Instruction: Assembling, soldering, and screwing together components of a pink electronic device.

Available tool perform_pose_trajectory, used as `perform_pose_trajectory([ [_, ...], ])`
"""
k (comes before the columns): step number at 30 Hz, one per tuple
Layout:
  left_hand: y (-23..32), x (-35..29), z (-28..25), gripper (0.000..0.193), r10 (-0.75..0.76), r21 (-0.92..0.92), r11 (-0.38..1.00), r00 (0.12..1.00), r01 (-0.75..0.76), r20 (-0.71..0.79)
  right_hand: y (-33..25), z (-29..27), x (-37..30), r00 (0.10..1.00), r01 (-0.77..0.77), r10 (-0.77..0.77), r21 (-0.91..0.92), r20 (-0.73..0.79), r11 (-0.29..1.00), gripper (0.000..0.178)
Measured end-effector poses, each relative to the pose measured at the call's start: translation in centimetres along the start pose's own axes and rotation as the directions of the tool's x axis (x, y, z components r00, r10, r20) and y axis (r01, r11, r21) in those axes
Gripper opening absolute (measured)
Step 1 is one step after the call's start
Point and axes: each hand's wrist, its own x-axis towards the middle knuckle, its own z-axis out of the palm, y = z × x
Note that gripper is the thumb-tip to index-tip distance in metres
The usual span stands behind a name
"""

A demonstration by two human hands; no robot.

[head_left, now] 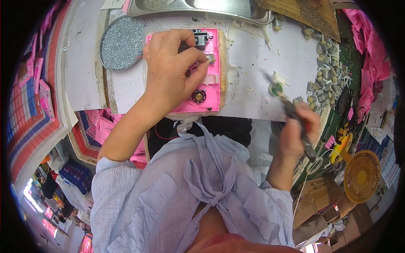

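A pink plastic casing [215, 95] lies on a plastic-wrapped pad, holding a black part [200, 38], a round dark piece with a brass-coloured centre [198, 96] and wires. Over its upper half, my left hand [171, 63] is closed, thumb and forefinger pinched beside a small metal motor [211, 58]. What sits between those fingertips is hidden. To the right of the pad, my right hand [297, 130] grips a dark-handled tool [295, 116] with a slim tip pointing up and left; motion smears it. Beyond that tip rests a small green-and-white roll [276, 88].
A round tin of silver screws [123, 42] stands left of the casing. Along the back is a metal tray [202, 12], beside a brown board [306, 14]. Small motors [322, 80] are heaped at the table's right edge. A yellow fan [361, 176] is at lower right.
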Motion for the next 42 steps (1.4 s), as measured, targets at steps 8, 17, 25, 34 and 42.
perform_pose_trajectory([
  [8,0.1,0.0,0.0,0.014,-0.004,0.023,1.000,1.000,0.004,-0.006,0.5,6.4,2.6,0.871,0.346,-0.332,0.027,0.362,0.938,0.032],
  [17,0.2,0.0,0.1,0.015,-0.008,0.015,1.000,1.000,0.009,-0.009,0.7,6.7,2.8,0.836,0.423,-0.380,-0.025,0.396,0.906,0.036],
  [25,0.2,0.0,0.2,0.015,0.006,0.025,1.000,1.000,-0.005,-0.027,0.4,6.2,2.4,0.736,0.600,-0.476,-0.139,0.482,0.788,0.039],
  [34,0.1,-0.1,0.2,0.015,0.009,0.055,0.998,1.000,-0.008,-0.021,0.2,6.1,2.3,0.764,0.563,-0.473,-0.096,0.439,0.821,0.039],
  [42,0.3,0.0,0.1,0.014,0.016,0.060,0.998,1.000,-0.014,-0.025,0.5,6.9,2.6,0.762,0.572,-0.479,-0.108,0.436,0.813,0.037],
])
